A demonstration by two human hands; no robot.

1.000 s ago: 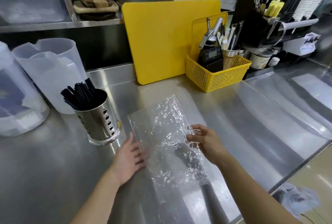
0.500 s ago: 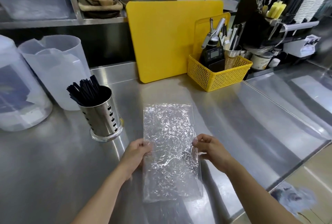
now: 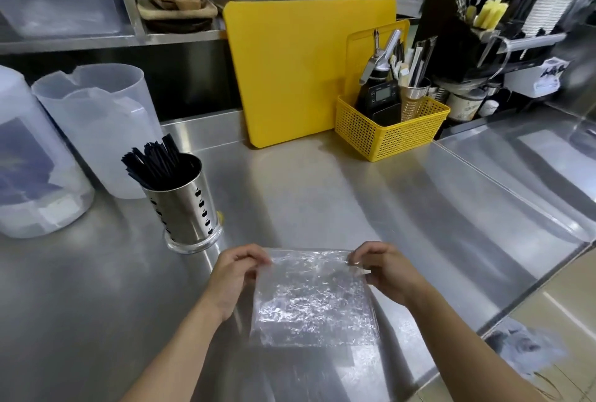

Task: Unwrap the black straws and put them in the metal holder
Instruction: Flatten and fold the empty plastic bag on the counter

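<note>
A steel counter (image 3: pixel 322 195) fills the view, shiny and streaked with reflections, with a shelf unit behind it and a strip of floor at the lower right. At the back a large yellow cutting board (image 3: pixel 290 72) leans upright against the wall. Just to its right stands a yellow plastic basket (image 3: pixel 392 133) packed with tools, among them a metal cup and a small black device with a display. On the far left are two cloudy plastic jugs (image 3: pixel 93 124), side by side.

The metal holder (image 3: pixel 183 208) stands upright on the counter in front of the jugs, a cylinder with rows of punched holes down its side. The black straws (image 3: pixel 151 162) are inside it, bunched together and leaning toward the left, their tips poking above the rim.

Near the front edge, both hands grip a crinkled sheet of clear plastic wrap (image 3: pixel 312 301). The left hand (image 3: pixel 237 275) pinches the top left corner between thumb and curled fingers. The right hand (image 3: pixel 385 269) pinches the top right corner the same way. The wrap hangs or slopes down from the two corners toward the person, flat and empty, its lower edge close over the counter.
</note>
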